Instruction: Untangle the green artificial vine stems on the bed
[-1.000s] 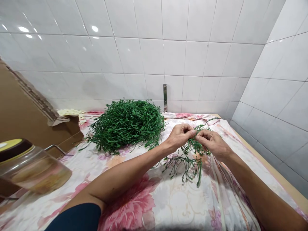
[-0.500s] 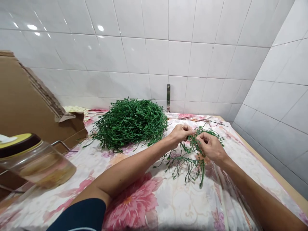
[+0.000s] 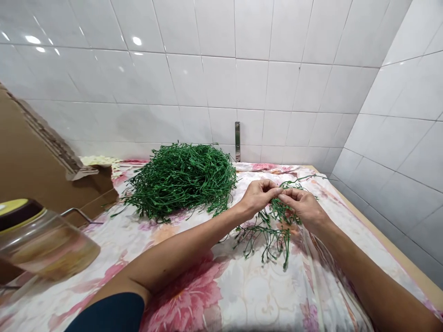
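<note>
My left hand [image 3: 258,197] and my right hand [image 3: 302,206] meet fingertip to fingertip above the flowered cloth [image 3: 221,286], both pinched on a thin green plastic stem [image 3: 282,186]. Beneath them lies a small bunch of loose green stems [image 3: 270,237]. A big heap of the same green stems [image 3: 182,177] sits to the left of my left hand, near the tiled wall.
A clear jar with a yellow and brown lid [image 3: 41,240] lies at the near left. A torn cardboard box [image 3: 38,161] stands at the left, with pale pieces [image 3: 98,160] behind it. White tiled walls close the back and right. The table's wooden edge [image 3: 387,240] runs along the right.
My hands drew slightly apart and came back together on the stem. The view shifted a little and returned.
</note>
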Demonstrator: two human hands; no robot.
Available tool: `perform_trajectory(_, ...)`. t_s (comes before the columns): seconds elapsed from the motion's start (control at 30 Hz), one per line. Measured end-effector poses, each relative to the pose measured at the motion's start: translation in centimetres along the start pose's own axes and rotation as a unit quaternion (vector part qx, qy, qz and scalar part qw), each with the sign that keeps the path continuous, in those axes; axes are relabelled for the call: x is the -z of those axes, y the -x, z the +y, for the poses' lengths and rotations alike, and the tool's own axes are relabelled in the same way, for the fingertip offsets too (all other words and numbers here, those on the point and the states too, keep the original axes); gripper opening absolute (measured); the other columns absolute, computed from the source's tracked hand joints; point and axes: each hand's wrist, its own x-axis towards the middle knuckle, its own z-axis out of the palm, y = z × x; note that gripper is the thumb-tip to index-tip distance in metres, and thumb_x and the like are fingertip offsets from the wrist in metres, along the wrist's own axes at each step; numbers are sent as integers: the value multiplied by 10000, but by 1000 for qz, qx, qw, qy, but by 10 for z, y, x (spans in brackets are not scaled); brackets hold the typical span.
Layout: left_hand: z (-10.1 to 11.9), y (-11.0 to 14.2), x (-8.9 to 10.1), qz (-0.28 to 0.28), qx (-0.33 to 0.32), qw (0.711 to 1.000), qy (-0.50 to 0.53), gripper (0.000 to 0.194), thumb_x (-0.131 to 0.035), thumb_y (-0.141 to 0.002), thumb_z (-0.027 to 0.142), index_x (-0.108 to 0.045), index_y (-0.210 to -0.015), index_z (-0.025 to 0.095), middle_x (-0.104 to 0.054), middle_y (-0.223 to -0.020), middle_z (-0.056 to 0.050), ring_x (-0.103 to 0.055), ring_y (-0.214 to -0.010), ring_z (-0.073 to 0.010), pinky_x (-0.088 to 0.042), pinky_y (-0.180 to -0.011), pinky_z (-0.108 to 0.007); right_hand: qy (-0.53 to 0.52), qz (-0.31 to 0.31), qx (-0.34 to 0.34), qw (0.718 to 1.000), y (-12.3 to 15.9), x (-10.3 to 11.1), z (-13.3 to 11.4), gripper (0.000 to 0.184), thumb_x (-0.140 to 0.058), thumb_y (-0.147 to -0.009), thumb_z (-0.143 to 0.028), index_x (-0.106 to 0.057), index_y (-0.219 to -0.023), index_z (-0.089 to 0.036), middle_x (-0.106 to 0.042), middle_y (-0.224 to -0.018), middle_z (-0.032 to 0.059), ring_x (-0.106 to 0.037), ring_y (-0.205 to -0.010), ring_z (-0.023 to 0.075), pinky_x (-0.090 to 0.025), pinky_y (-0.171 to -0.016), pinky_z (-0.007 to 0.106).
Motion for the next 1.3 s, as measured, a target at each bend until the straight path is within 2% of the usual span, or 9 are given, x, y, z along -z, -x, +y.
perform_trajectory(0.3,-3,0,0,6,-4,1000,-20,292,-711,-759,402,-615,-712,130,-554,-701,-4,-467,-657,-108,-365,-615,-250,66,14,40,997,1,-6,0,367,-730,-811,-529,-583,-779,-195,-549,-649,-39,-561,-477,117,-452,-446,248)
perform_trajectory(0.53,-11,-2,-4,10,21,1000,18,318,-744,-714,405,-571,-664,143,-508,-642,21,-419,-594,-87,-327,-572,-236,169,37,131,976,5,-9,0,209,-627,-886,-376,-518,-796,-222,-524,-656,-44,-487,-509,110,-416,-489,254)
perform_trajectory(0.6,-15,-8,2,38,12,999,0,308,-745,-710,392,-570,-650,146,-508,-631,23,-426,-590,-88,-319,-552,-230,247,51,173,952,11,-14,-6,173,-615,-871,-305,-509,-763,-221,-523,-658,-36,-461,-539,111,-403,-523,257)
perform_trajectory(0.73,-11,-21,29,161,17,986,-48,352,-780,-700,381,-537,-594,149,-437,-552,57,-359,-513,-60,-258,-487,-217,322,33,231,918,18,-18,-17,134,-573,-893,-267,-533,-775,-216,-565,-686,-10,-493,-592,133,-419,-586,272)
perform_trajectory(0.87,4,-23,43,107,4,994,10,325,-776,-765,401,-590,-711,140,-530,-616,43,-440,-457,-49,-320,-448,-205,372,107,254,886,10,1,-16,136,-587,-905,-303,-590,-807,-209,-626,-715,22,-553,-630,164,-437,-638,298)
perform_trajectory(0.97,12,-18,38,66,50,996,41,288,-790,-793,351,-618,-761,121,-562,-622,29,-535,-456,-71,-389,-444,-207,419,169,241,859,0,22,-10,111,-598,-879,-300,-637,-838,-204,-675,-748,43,-598,-652,190,-446,-674,322)
perform_trajectory(1.07,18,-13,30,31,94,992,78,168,-718,-868,236,-648,-820,90,-608,-648,-1,-617,-502,-95,-481,-506,-223,444,186,218,849,-3,35,-8,159,-589,-884,-317,-690,-910,-197,-736,-842,74,-643,-686,214,-465,-715,349)
perform_trajectory(1.17,23,-9,23,4,104,989,103,33,-667,-869,109,-657,-861,79,-660,-716,-35,-683,-588,-121,-541,-585,-244,399,197,220,868,1,35,-14,240,-581,-921,-392,-708,-953,-191,-747,-908,94,-662,-729,225,-495,-717,354)
perform_trajectory(1.3,23,-4,13,8,60,995,81,72,-682,-801,29,-675,-840,89,-677,-796,-38,-670,-640,-97,-571,-652,-246,229,132,143,954,9,21,-25,383,-582,-930,-556,-699,-955,-192,-723,-895,83,-660,-707,206,-533,-614,312)
